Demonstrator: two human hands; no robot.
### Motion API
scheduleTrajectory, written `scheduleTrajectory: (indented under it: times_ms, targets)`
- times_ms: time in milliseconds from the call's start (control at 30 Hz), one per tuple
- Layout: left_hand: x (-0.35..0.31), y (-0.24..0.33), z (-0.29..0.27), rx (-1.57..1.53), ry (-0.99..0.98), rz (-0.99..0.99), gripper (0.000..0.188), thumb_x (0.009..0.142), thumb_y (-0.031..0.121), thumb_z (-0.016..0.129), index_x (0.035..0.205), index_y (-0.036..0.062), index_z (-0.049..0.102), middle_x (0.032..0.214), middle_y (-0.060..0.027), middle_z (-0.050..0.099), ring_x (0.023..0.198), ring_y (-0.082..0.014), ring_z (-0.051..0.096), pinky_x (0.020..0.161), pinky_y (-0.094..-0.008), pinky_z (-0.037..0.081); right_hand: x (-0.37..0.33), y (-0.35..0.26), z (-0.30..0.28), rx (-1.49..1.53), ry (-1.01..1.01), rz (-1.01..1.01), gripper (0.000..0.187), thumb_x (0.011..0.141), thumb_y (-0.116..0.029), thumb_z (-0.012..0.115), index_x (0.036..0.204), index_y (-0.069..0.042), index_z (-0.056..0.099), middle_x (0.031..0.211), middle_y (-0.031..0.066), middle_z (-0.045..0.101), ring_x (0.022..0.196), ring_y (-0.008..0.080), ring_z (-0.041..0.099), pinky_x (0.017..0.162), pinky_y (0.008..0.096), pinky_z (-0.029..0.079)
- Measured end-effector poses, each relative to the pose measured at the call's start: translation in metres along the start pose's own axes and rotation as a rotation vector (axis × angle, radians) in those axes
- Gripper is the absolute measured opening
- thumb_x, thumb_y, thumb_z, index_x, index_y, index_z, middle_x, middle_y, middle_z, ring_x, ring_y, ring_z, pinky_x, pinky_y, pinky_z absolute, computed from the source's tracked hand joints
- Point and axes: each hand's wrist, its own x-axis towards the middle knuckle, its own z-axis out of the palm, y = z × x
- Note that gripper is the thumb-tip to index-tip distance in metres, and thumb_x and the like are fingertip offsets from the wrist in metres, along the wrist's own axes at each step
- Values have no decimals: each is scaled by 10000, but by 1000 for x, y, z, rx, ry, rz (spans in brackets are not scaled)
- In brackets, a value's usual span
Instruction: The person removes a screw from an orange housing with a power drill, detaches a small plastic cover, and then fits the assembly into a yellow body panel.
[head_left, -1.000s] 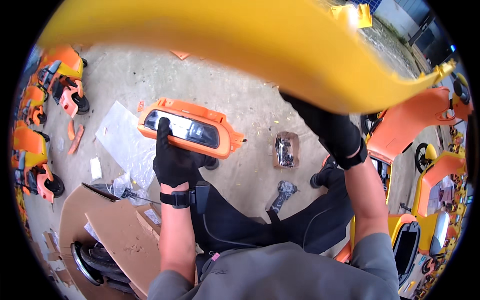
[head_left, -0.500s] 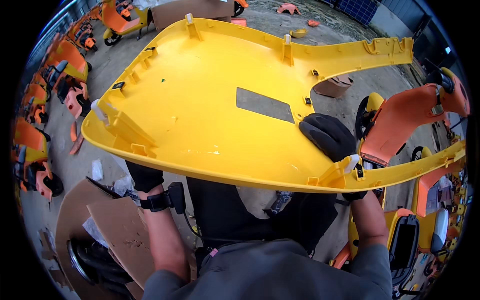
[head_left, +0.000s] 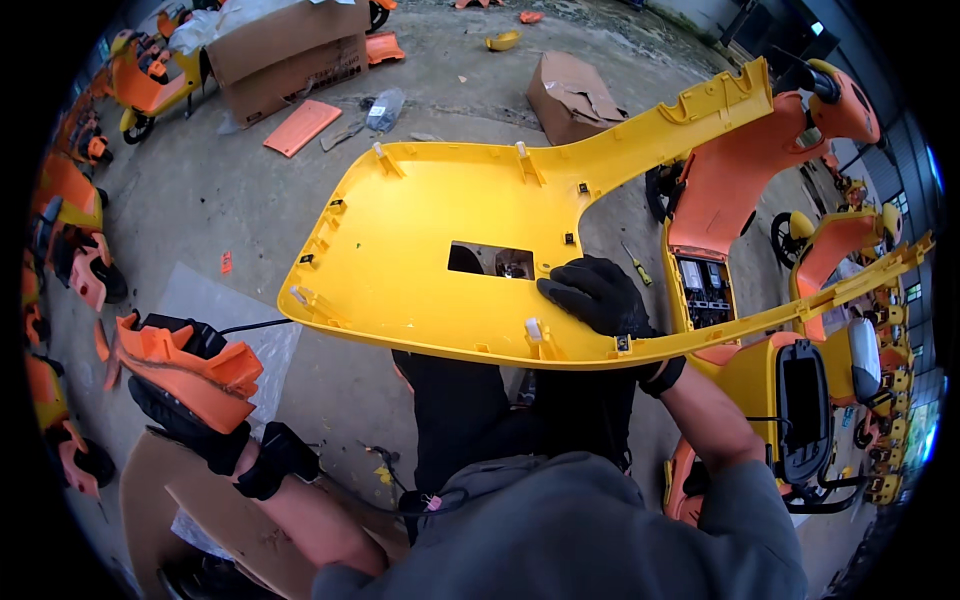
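My right hand (head_left: 598, 298), in a black glove, grips a large yellow scooter body panel (head_left: 420, 225) at its inner edge, beside the rectangular cutout. Fingers rest on the panel's inner face; part of the wrist is behind its near rim. Two long curved arms run from the panel to the right, and clips and posts line its rim. At the lower left, my gloved left hand (head_left: 185, 418) is closed round an orange plastic scooter part (head_left: 190, 375) with a black piece (head_left: 185, 335) at its top. A thin black cable (head_left: 255, 326) runs from there toward the yellow panel.
An orange scooter (head_left: 735, 185) with an exposed compartment stands to the right, near a yellow one (head_left: 740, 425). Cardboard boxes (head_left: 575, 95) and an orange panel (head_left: 302, 128) are on the floor ahead. Flattened cardboard (head_left: 230, 530) lies lower left; more scooters line both sides.
My left hand has come out from under the yellow panel to the left and now shows the orange part in it. The panel sits lower and farther right in view, still in my right hand.
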Motion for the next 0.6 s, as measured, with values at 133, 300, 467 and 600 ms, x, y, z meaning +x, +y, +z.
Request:
scheduleTrajectory:
  times_ms: [133, 300, 467, 600]
  targets:
    - [6, 7, -14, -547, -175, 15, 362, 1066, 417, 398, 1221, 107, 503, 982, -57, 551, 887, -171, 554, 734, -319, 497, -19, 6, 19, 31, -46, -71, 452, 732, -132, 695, 1182, -98, 709, 1151, 80, 645, 1071, 298, 593, 930, 415, 519]
    - [7, 19, 18, -647, -113, -19, 372, 1062, 409, 423, 1267, 113, 516, 1084, -68, 576, 967, -178, 582, 799, -332, 517, -38, 15, 33, 10, -124, -123, 457, 741, -123, 681, 1198, -98, 696, 1182, 86, 640, 1102, 302, 584, 934, 410, 524]
    - [19, 45, 72, -792, -204, -145, 389, 1058, 401, 447, 1313, 118, 528, 1185, -78, 600, 1047, -184, 609, 864, -345, 538, -43, 22, 32, 40, -129, -165, 460, 750, -134, 678, 1209, -99, 691, 1234, 86, 627, 1144, 305, 574, 955, 397, 526]
    - [-25, 53, 139, -959, -434, -466, 407, 1055, 394, 467, 1350, 123, 538, 1266, -87, 620, 1111, -190, 631, 915, -355, 554, -48, 23, 33, 72, -102, -152, 453, 750, -138, 677, 1203, -124, 696, 1276, 82, 608, 1174, 317, 559, 965, 407, 522]
